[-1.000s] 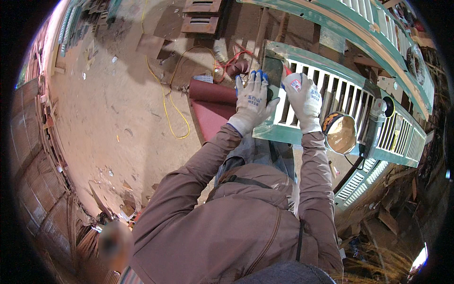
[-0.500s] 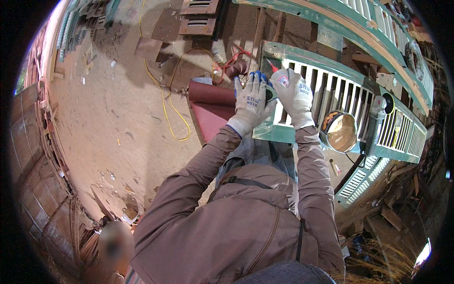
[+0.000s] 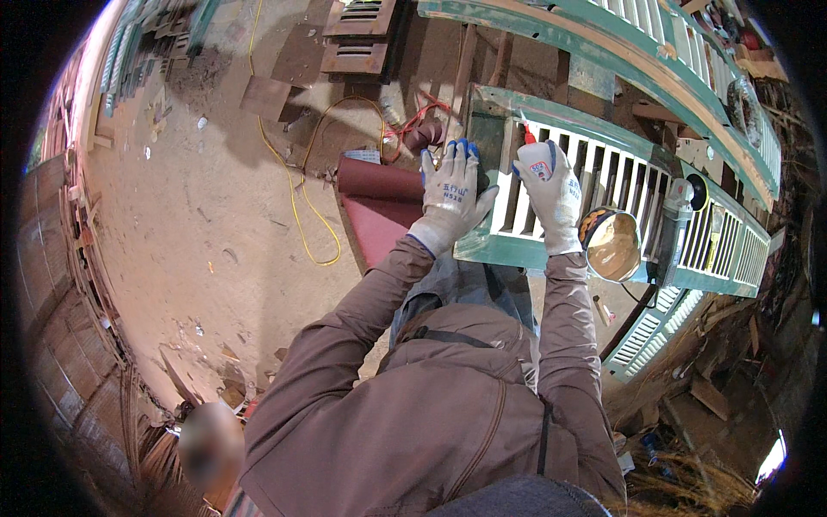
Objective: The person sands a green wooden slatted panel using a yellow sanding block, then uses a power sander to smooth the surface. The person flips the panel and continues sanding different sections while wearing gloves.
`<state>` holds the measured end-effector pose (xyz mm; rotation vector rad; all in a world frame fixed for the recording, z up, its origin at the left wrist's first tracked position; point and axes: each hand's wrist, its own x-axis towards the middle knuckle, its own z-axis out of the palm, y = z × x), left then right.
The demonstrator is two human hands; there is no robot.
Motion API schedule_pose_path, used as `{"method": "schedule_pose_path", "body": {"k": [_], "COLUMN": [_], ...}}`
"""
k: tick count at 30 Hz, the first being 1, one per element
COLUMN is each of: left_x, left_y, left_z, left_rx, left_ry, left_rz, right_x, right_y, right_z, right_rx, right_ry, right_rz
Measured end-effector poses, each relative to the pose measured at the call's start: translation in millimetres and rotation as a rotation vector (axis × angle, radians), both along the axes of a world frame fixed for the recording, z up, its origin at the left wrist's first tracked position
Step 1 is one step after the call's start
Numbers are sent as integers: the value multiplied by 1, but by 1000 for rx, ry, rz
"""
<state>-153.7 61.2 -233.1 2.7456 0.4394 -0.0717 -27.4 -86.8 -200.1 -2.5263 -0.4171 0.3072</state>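
Fingers of the right hand (image 3: 548,191) grasp a glue bottle (image 3: 536,158) (red-tipped); left hand (image 3: 451,196) fingers lie released, flat on the green louvred shutter (image 3: 603,185).

A small white glue bottle (image 3: 536,159) with a red pointed nozzle stands nearly upright, its tip aimed up and slightly left, over the left part of the shutter. The louvred shutter (image 3: 603,202) lies flat, running from the middle out to the right; its frame is green with worn paint, and its slats are pale and evenly spaced. On the frame's left end sits a dark, rounded object (image 3: 478,177), mostly covered, so its kind cannot be told.
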Motion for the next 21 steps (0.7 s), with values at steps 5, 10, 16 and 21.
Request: {"method": "schedule_pose_path", "body": {"k": [5, 10, 16, 21], "left_x": [-3, -1, 5, 7], "left_y": [1, 3, -2, -4], "left_z": [-5, -10, -8, 5], "left_rx": [50, 93, 184, 191], "left_ry": [6, 101, 133, 248], "left_rz": [-13, -13, -98, -94], "right_x": [5, 23, 32, 16], "right_y": [23, 84, 86, 58], "right_z": [-2, -8, -25, -19], "right_rx": [340, 577, 394, 238], "right_ry": [125, -13, -32, 89], "right_rz": [-57, -19, 48, 158]}}
